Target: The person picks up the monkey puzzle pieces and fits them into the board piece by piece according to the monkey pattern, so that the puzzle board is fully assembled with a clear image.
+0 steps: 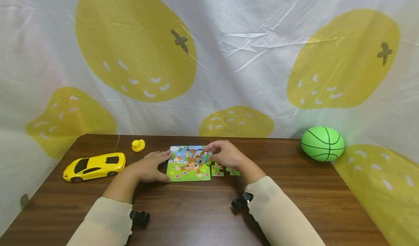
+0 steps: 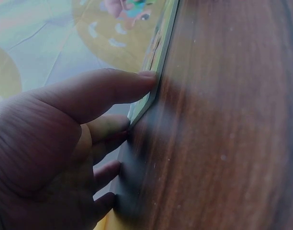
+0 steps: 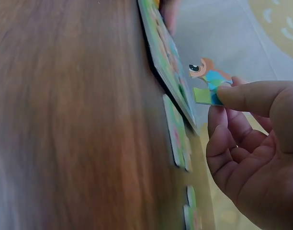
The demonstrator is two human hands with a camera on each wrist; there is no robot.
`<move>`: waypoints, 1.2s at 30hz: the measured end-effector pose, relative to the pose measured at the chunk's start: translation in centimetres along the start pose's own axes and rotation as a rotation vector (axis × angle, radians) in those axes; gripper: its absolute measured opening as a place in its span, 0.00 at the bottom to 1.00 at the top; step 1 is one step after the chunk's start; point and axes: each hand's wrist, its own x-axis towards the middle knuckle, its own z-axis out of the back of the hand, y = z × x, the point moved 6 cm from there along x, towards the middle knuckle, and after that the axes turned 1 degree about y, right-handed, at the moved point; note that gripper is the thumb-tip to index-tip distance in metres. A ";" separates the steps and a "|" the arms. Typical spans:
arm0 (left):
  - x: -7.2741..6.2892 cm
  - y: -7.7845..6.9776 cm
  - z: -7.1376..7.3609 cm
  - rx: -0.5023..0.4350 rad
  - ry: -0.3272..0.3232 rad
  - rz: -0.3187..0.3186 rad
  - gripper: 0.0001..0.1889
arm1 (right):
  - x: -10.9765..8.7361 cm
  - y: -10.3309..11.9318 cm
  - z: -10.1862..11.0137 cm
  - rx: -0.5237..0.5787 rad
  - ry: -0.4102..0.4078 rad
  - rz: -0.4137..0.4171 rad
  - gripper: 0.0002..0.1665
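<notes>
A jigsaw puzzle board (image 1: 188, 175) with a cartoon monkey picture lies on the table. My left hand (image 1: 147, 168) rests at its left side, the straight thumb (image 2: 132, 86) touching the board's edge near a corner and the other fingers spread along the side. Over the board's right part, my right hand (image 1: 227, 154) pinches a puzzle piece (image 3: 208, 79) between thumb and index finger. An eye and blue and green patches show on that piece, which is raised above the board. Loose puzzle pieces (image 1: 217, 170) lie just right of the board, partly hidden under the right hand.
On the brown wooden table (image 1: 190, 213), a yellow toy car (image 1: 95, 167) stands left of the left forearm. Behind it sits a small yellow rubber duck (image 1: 138, 145). A green ball (image 1: 323, 143) lies at the back right. A lemon-print curtain (image 1: 235, 75) hangs behind the table.
</notes>
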 end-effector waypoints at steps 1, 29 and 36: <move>0.0 0.0 0.0 0.000 0.000 -0.002 0.53 | 0.2 0.1 -0.2 0.009 0.011 -0.005 0.15; 0.1 0.2 -0.1 0.006 0.000 0.001 0.53 | 2.3 1.0 -2.6 -0.278 0.050 0.017 0.18; 0.1 0.1 0.0 0.004 0.000 0.001 0.53 | 2.2 1.3 -2.8 -0.319 0.090 0.036 0.18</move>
